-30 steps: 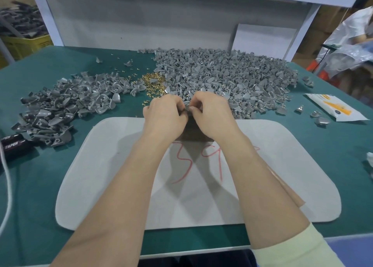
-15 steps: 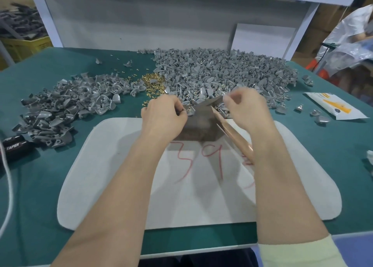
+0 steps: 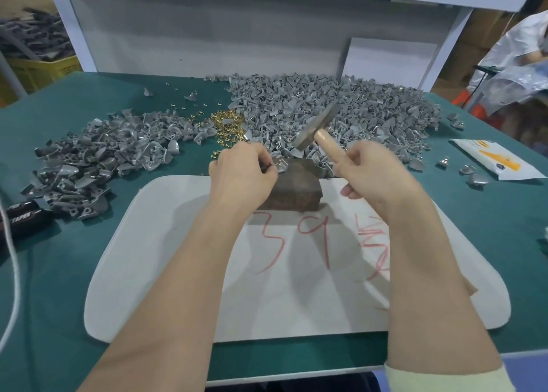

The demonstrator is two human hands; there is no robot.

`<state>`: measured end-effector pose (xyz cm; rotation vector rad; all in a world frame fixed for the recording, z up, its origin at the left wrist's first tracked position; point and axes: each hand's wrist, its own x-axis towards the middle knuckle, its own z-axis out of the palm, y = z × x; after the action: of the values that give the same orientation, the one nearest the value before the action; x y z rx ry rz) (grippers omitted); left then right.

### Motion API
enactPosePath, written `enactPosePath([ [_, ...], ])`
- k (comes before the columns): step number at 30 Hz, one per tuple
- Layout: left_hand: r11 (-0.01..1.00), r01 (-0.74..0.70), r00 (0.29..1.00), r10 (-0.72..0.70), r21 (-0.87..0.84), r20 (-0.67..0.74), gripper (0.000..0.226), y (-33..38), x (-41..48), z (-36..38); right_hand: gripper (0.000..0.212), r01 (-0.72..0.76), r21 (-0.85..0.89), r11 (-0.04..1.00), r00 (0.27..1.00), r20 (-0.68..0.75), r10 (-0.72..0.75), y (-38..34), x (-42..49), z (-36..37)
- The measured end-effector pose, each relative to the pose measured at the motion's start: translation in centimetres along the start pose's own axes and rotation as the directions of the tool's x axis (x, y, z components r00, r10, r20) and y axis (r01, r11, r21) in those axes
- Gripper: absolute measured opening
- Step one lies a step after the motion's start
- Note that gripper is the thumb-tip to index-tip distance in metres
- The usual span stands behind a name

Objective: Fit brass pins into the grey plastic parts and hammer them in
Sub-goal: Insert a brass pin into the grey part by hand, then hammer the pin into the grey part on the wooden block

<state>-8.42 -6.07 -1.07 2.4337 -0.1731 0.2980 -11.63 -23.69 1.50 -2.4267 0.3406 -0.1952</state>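
Green tabletop. Left hand pinches part on block; right hand grips hammer, poised above block. Best: strike squarely, short taps, part steady.

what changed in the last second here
The right hand left the grey part, took hold of the hammer and raised it above the block. The left hand still holds the part on it; the piles and mat stayed put.
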Motion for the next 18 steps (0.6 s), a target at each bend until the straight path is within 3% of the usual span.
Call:
enactPosePath([
  [3,0.998,0.059,0.996,-0.058,0.017,-0.060,0.012,-0.2,0.1,-0.1,0.021,0.202,0.043,0.978,0.968,-0.160,-0.193,-0.9,-0.4,-0.5],
  [5,0.996,0.080,0.993,-0.077,0.033,-0.087,0.011,-0.4,0.1,-0.1,0.033,0.305,0.044,0.951,0.941,-0.168,-0.294,-1.5,-0.9,-0.5],
  [8,0.996,0.082,0.992,-0.077,0.041,-0.095,0.010,-0.5,0.0,-0.1,0.038,0.392,-0.089,0.916,0.910,-0.112,-0.400,-2.0,-1.3,0.3],
  [14,0.996,0.069,0.987,-0.059,0.063,-0.147,0.014,-0.4,0.1,0.4,0.043,0.459,-0.076,0.885,0.862,-0.203,-0.464,-2.4,-1.6,-0.2],
  [18,0.997,0.066,0.987,-0.058,0.046,-0.152,0.012,-0.4,0.1,0.6,0.042,0.428,-0.123,0.895,0.888,-0.130,-0.442,-2.1,-1.9,-0.4],
])
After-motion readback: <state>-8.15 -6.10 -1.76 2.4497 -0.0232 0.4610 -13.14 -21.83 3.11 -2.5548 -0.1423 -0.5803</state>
